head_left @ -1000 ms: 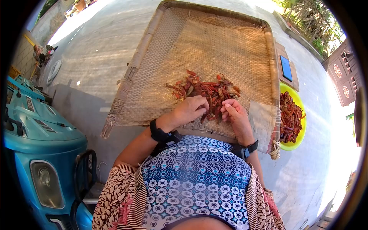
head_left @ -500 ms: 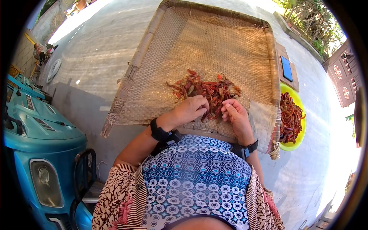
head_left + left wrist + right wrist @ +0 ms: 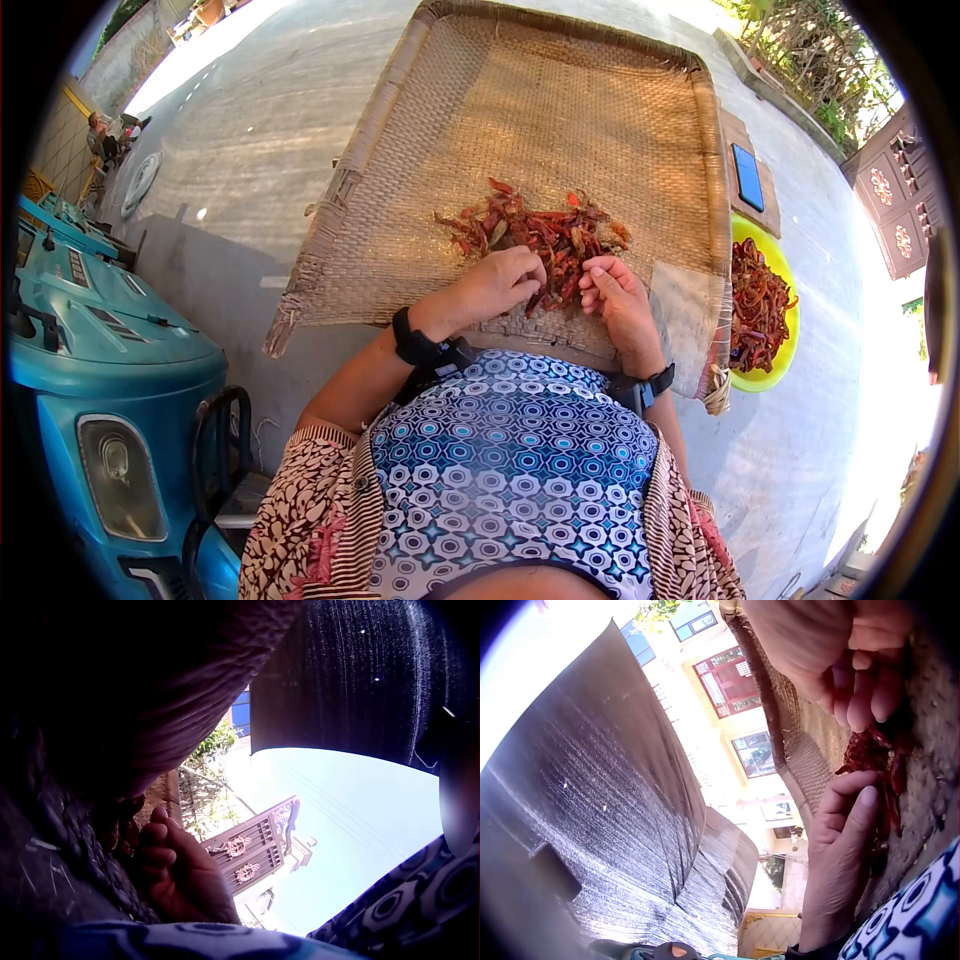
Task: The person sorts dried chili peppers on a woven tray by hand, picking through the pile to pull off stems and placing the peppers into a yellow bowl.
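Dried red chilies point(image 3: 545, 232) lie in a loose heap on a woven tray point(image 3: 590, 110). At the heap's near left edge, the left hand point(image 3: 487, 288) curls its thumb and fingers round a chili; in the right wrist view, red pieces point(image 3: 892, 776) show at the fingertips of this left hand point(image 3: 840, 851). The right hand point(image 3: 620, 308) is at the heap's near right edge, thumb and forefinger together. Its curled fingers point(image 3: 866, 697) touch a red chili in the right wrist view, though the grip is partly hidden. The left wrist view is dark, with the right hand point(image 3: 187, 874) low in it.
Right of the tray, a yellow-green basin point(image 3: 790, 330) holds more red chilies. Beyond it a phone point(image 3: 747, 179) lies on a board point(image 3: 765, 185). A teal vehicle point(image 3: 130, 350) stands at the left, and a raised rim point(image 3: 375, 120) edges the tray.
The right hand's fingers have shifted slightly at the heap's edge. The left hand has stayed nearly in place, and the heap looks much the same.
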Demonstrator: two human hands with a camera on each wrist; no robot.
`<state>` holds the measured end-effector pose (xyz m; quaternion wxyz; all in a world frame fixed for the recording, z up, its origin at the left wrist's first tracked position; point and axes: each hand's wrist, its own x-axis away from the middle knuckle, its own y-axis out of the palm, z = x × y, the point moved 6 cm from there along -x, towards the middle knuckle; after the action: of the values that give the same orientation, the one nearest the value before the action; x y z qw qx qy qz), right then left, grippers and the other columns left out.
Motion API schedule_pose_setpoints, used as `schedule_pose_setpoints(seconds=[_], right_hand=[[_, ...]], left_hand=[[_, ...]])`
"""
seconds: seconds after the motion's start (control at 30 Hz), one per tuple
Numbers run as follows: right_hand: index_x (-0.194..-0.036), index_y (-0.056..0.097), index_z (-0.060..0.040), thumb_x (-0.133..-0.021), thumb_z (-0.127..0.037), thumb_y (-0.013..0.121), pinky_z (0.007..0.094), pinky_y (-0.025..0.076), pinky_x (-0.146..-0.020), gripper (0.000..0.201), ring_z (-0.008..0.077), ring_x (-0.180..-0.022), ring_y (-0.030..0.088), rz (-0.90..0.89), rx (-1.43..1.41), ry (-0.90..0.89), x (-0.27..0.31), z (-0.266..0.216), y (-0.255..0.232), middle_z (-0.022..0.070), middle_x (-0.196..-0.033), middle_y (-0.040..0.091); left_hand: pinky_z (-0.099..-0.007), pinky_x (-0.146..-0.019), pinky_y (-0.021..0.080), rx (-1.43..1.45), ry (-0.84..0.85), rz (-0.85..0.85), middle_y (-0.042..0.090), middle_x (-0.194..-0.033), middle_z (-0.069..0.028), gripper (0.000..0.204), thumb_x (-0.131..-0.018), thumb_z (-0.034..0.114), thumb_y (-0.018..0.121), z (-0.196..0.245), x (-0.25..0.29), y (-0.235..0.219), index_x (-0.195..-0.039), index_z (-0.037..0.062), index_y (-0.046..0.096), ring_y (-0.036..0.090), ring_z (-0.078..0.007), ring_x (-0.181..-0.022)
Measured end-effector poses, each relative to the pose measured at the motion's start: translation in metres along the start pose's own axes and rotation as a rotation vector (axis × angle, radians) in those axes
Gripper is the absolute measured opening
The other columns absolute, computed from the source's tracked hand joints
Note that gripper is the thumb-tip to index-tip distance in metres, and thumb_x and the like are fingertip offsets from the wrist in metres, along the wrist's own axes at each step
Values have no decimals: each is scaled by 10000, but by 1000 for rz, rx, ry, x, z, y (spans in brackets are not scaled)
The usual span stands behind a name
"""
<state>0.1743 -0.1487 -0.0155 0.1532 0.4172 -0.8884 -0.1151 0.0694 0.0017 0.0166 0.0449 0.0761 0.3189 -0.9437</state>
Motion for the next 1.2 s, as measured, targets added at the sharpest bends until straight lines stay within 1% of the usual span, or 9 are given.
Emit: schedule_pose_setpoints(seconds=[0.17, 0.27, 0.47, 0.57, 0.67, 0.77, 0.87, 0.97, 1.2], right_hand=[[-1065, 588, -73, -987, -179, 514, 206, 473, -607, 152, 69, -680, 571, -1, -15, -2, -2, 2, -2, 9, -871, 612], [-1067, 588, -72, -986, -182, 514, 208, 475, -606, 155, 71, -681, 573, -10, -20, -11, -3, 3, -3, 12, -872, 612], [-1068, 586, -71, -984, -184, 520, 208, 476, -606, 155, 72, -681, 573, -7, -16, -10, -3, 2, -1, 15, -872, 611], [-1067, 586, -72, -983, -185, 522, 208, 475, -604, 155, 71, -681, 573, -3, -15, -8, -3, 2, -1, 15, -870, 611], [-1067, 586, -71, -983, -186, 521, 207, 475, -602, 156, 71, -679, 573, -3, -15, -15, -3, 2, -1, 14, -868, 611], [-1066, 586, -71, -984, -185, 520, 207, 475, -600, 155, 70, -677, 573, -4, -14, -15, -4, 2, -1, 14, -866, 610], [-1068, 586, -70, -983, -182, 521, 206, 475, -597, 155, 71, -676, 574, -1, -16, -14, -3, 1, -1, 13, -865, 611], [-1071, 587, -71, -981, -184, 525, 202, 475, -595, 156, 70, -677, 576, -1, -13, -17, -2, 0, 0, 12, -865, 613], [-1076, 586, -73, -981, -188, 528, 198, 476, -596, 161, 70, -681, 583, -1, -12, -14, -3, 1, -1, 11, -871, 620]], left_hand=[[-330, -697, 482, -20, 33, 7, 552, -871, -81, 67, -857, 92, 603, -4, 0, 2, -892, 38, 583, 588, -218, -813], [-333, -708, 487, -3, 12, 22, 564, -881, -85, 87, -857, 88, 603, -5, -1, 2, -920, 33, 577, 596, -219, -831], [-327, -712, 493, -5, 28, 17, 571, -882, -88, 126, -856, 96, 611, -6, -1, 2, -957, 28, 577, 603, -220, -829], [-325, -716, 494, 131, -77, 36, 573, -887, -88, 139, -858, 96, 612, -9, -1, 2, -977, 30, 586, 601, -218, -834], [-322, -723, 495, 218, -183, -1, 573, -892, -87, 142, -861, 95, 612, -7, 1, 1, -987, 33, 595, 598, -215, -842], [-320, -725, 493, 1, 21, 18, 570, -900, -87, 130, -863, 94, 613, -9, -1, 3, -978, 36, 596, 596, -213, -846], [-322, -721, 490, 2, 38, 27, 565, -904, -87, 127, -863, 93, 615, -10, -1, 4, -973, 34, 595, 594, -216, -844], [-326, -718, 488, -23, 15, 8, 560, -904, -87, 124, -861, 89, 616, -8, -1, 3, -968, 31, 591, 590, -218, -843], [-328, -724, 479, -14, 22, -4, 554, -898, -78, 99, -855, 84, 616, -7, -2, 4, -940, 38, 596, 579, -217, -851]])
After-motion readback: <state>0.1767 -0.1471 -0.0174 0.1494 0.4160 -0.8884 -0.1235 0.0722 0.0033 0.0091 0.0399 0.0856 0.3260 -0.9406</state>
